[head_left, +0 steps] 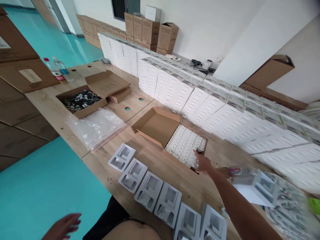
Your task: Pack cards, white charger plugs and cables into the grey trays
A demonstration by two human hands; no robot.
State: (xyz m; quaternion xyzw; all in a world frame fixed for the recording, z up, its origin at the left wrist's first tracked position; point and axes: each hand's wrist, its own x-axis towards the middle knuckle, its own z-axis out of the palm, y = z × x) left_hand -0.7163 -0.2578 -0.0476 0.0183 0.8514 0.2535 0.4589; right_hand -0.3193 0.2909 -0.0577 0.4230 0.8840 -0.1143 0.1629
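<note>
My right hand (203, 163) reaches over the near right corner of an open cardboard box (155, 125) packed with rows of small white parts (185, 141). Its index finger stretches out beside a dark gap among the parts; the other fingers are partly hidden, and I see nothing held. Low at the left, over the floor, my left hand (63, 226) hangs open with loosely bent fingers and nothing in it. Along the table's near edge, several grey plastic trays (145, 191) with moulded recesses lie in a slanting row.
White boxes (170, 85) form a long stacked wall behind. Clear plastic bags (96, 128) lie beside another open carton (82, 115) holding black-and-white items. Bottles (53, 70) stand at the far left. Bagged cables (287, 206) and a loose tray (266, 186) sit at right.
</note>
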